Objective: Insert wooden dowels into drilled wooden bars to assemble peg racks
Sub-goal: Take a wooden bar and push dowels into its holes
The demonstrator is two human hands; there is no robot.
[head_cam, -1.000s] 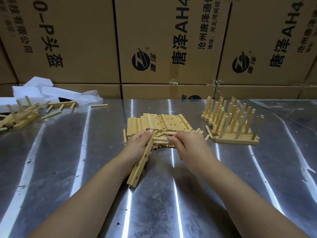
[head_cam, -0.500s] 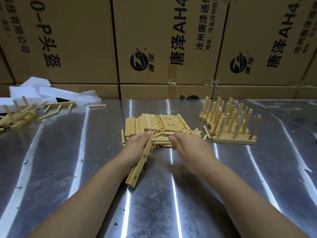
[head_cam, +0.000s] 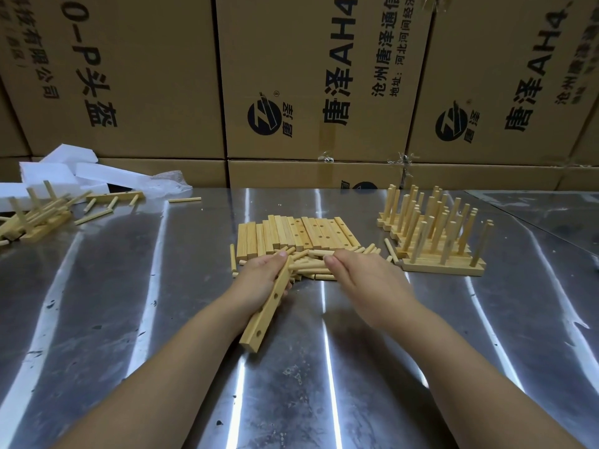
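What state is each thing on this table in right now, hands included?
Left hand: gripping a drilled bar.
Held bar: tilted, holes empty.
Right hand: reaching into the loose pegs; grip hidden.
Loose pegs: lying flat, heaped.
Spare bars: side by side, unfilled.
Finished racks: pegs upright.

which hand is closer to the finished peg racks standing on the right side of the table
Right. The right hand rests at the loose dowels, just left of the finished peg racks; the left hand, holding a drilled bar, sits farther left.
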